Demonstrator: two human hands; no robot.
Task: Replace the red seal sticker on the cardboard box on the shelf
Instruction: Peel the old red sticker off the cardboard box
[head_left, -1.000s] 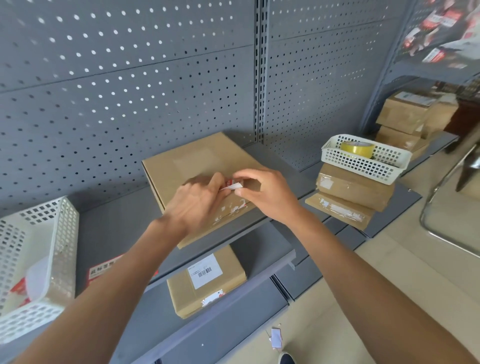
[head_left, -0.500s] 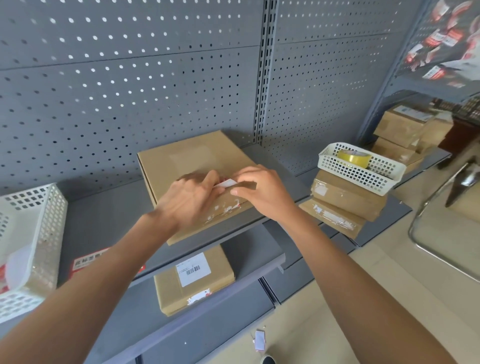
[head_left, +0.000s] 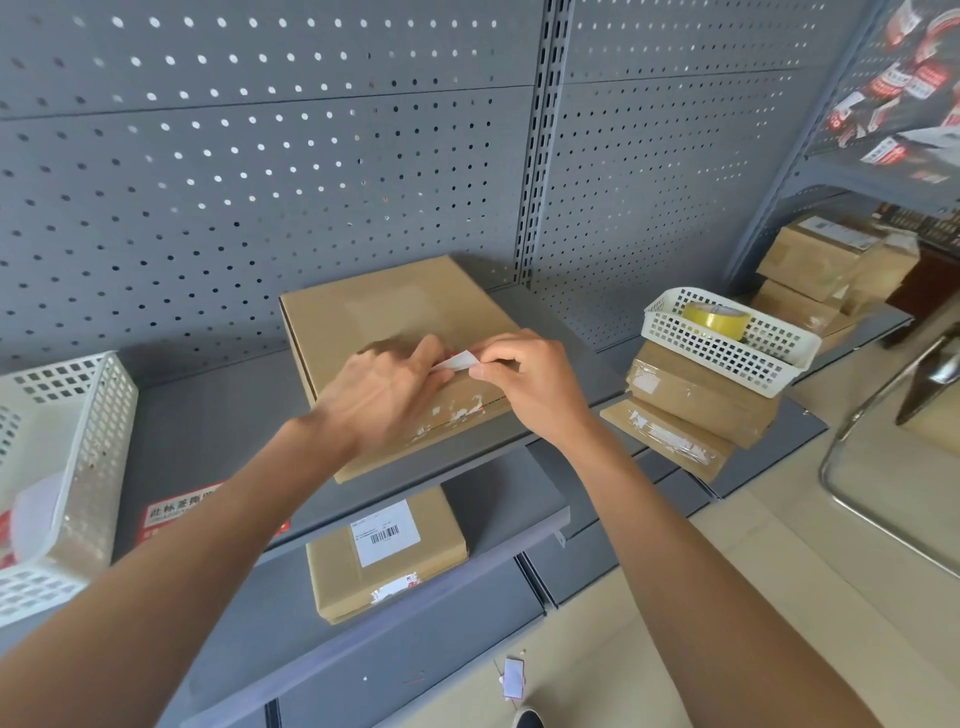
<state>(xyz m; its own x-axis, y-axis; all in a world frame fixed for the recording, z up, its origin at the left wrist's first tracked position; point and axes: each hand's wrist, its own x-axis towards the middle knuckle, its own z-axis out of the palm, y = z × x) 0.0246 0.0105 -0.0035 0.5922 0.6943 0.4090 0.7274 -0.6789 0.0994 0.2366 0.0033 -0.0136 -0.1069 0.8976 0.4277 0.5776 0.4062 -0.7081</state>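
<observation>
Pinching sticker (head_left: 457, 360) | both hands' grip closed on it | over cardboard box (head_left: 395, 322)

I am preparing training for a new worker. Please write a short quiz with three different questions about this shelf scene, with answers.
1. True or false: the roll of yellow tape lies in the white basket on the right.
2. Which hands touch the small white strip above the cardboard box? A) left only B) right only C) both
3. What is printed on the white label of the lower box?

Key: 1 true. 2 C: the left hand and right hand pinch it together. 3 a barcode.
</observation>
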